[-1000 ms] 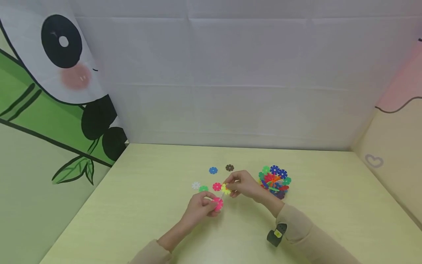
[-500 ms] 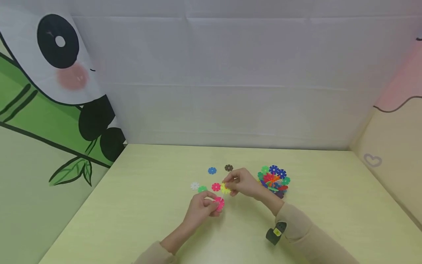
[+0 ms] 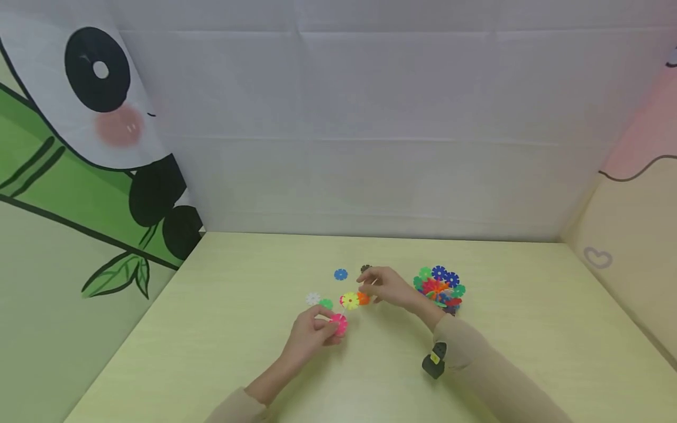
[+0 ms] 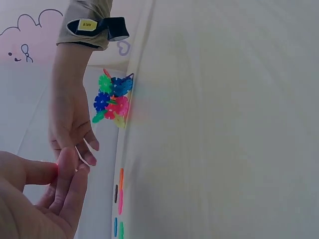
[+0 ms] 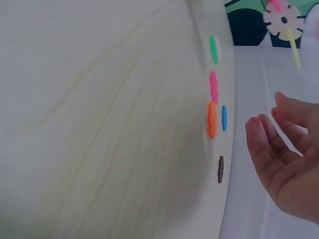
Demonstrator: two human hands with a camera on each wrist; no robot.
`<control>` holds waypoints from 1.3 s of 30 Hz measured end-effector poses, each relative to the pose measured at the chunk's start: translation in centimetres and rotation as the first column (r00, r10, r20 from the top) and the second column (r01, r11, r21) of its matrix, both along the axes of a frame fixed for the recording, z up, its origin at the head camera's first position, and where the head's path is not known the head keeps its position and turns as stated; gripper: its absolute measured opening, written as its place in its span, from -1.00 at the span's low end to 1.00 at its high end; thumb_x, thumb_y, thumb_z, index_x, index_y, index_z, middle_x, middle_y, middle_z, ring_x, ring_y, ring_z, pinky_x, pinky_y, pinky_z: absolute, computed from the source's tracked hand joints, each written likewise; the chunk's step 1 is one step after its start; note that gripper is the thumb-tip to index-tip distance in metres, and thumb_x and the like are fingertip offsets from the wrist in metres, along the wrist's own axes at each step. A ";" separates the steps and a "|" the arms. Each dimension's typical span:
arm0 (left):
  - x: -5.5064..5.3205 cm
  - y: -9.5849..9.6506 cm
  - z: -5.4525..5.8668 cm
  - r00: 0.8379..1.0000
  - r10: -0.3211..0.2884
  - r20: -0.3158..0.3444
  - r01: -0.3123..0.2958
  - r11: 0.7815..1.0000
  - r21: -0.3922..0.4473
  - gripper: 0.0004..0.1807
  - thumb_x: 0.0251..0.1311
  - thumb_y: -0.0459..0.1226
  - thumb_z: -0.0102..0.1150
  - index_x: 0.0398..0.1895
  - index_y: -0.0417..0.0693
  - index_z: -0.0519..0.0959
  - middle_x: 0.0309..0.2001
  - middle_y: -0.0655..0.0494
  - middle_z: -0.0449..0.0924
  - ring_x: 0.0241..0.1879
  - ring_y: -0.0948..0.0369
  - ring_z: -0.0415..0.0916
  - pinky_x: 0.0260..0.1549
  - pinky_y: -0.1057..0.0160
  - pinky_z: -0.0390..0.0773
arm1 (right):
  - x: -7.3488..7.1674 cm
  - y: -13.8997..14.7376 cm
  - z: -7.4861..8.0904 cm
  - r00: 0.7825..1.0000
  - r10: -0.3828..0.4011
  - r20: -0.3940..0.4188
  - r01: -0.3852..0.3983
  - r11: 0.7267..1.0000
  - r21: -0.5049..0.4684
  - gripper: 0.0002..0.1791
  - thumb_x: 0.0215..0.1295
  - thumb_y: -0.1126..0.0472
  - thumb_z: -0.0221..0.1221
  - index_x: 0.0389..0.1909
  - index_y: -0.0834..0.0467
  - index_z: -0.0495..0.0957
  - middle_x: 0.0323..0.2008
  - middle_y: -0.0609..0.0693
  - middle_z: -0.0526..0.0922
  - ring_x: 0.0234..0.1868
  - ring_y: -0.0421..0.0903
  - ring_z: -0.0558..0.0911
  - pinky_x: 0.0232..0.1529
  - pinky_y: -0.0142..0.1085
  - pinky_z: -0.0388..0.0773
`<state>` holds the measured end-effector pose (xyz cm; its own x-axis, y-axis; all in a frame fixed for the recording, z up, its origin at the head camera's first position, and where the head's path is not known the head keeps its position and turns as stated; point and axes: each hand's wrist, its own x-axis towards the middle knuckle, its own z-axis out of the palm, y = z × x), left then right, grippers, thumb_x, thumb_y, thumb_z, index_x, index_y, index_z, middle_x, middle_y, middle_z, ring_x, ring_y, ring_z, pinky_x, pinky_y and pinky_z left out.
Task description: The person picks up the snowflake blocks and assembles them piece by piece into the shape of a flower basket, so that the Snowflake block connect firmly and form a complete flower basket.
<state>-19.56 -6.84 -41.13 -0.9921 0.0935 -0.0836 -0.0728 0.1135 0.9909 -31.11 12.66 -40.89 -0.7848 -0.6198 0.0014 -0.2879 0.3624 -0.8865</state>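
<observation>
My left hand (image 3: 311, 330) pinches a pink notched snowflake disc (image 3: 340, 324) between thumb and fingers. A white disc (image 5: 273, 21) and a yellow disc (image 3: 349, 301) are joined to it in a chain, the yellow one at the far end. My right hand (image 3: 390, 286) is beside the chain with nothing between its fingers, thumb and fingertips apart in the right wrist view. Near its fingertips an orange disc (image 3: 363, 298) lies on the table, overlapped by the yellow one in the head view.
Loose blue (image 3: 341, 274), brown (image 3: 365, 268), white (image 3: 312, 299) and green discs (image 3: 325, 304) lie on the table (image 3: 211, 329). A second pink disc (image 5: 214, 87) lies among them. At the right stands a cluster of joined colourful discs (image 3: 439, 289). A white cloth wall (image 3: 338, 135) closes the back.
My right hand has let go of the yellow disc, which stays joined to the chain. My left hand has shifted a little left with it, and the orange disc shows now.
</observation>
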 end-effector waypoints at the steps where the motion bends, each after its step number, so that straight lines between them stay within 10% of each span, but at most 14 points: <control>1: 0.0 -0.2 0.0 1.000 0.003 0.002 -0.003 1.000 -0.005 -0.79 0.15 -0.46 0.05 -0.18 -0.44 0.36 -0.41 -0.24 0.63 -0.45 -0.03 0.62 -0.35 0.12 0.61 | -0.4 -0.1 -0.4 0.999 -0.004 -0.037 0.005 0.999 0.032 -0.73 0.19 0.28 0.14 -0.12 0.34 0.50 -0.29 0.15 0.55 -0.32 0.07 0.57 -0.39 -0.21 0.60; 11: 0.0 -1.8 -0.8 0.998 0.047 0.039 -0.046 0.999 -0.023 -0.77 0.17 -0.42 0.07 -0.17 -0.42 0.36 -0.46 -0.17 0.63 -0.48 0.07 0.63 -0.36 0.18 0.61 | -2.0 -0.7 -2.6 0.987 -0.006 -0.160 0.049 0.962 0.268 -0.72 -0.07 0.33 0.33 -0.27 0.23 0.58 -0.31 -0.02 0.57 -0.25 -0.11 0.50 -0.17 -0.29 0.47; 23: -0.1 -1.8 -0.8 0.999 0.029 0.034 -0.029 1.000 -0.005 -0.78 0.15 -0.44 0.07 -0.19 -0.42 0.36 -0.47 -0.18 0.63 -0.48 0.06 0.63 -0.35 0.14 0.61 | -2.3 -0.9 -3.6 0.990 -0.051 -0.129 0.088 0.952 0.294 -0.73 -0.15 0.35 0.36 -0.34 0.20 0.56 -0.35 -0.05 0.55 -0.23 -0.10 0.52 -0.14 -0.24 0.49; 39: 0.2 -1.6 -0.2 0.999 0.017 0.036 -0.018 0.999 0.041 -0.77 0.16 -0.42 0.07 -0.18 -0.43 0.36 -0.44 -0.21 0.63 -0.50 0.11 0.62 -0.33 0.14 0.61 | 0.7 -0.8 -0.7 0.973 -0.057 -0.225 0.035 0.994 -0.100 -0.88 0.13 0.45 0.13 -0.30 0.26 0.52 -0.30 0.10 0.60 -0.30 -0.05 0.57 -0.27 -0.35 0.56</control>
<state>-19.38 -8.45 -41.37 -0.9901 0.0800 -0.1151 -0.1095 0.0710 0.9914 -30.41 11.91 -41.60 -0.7849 -0.5713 0.2399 -0.4707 0.2980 -0.8304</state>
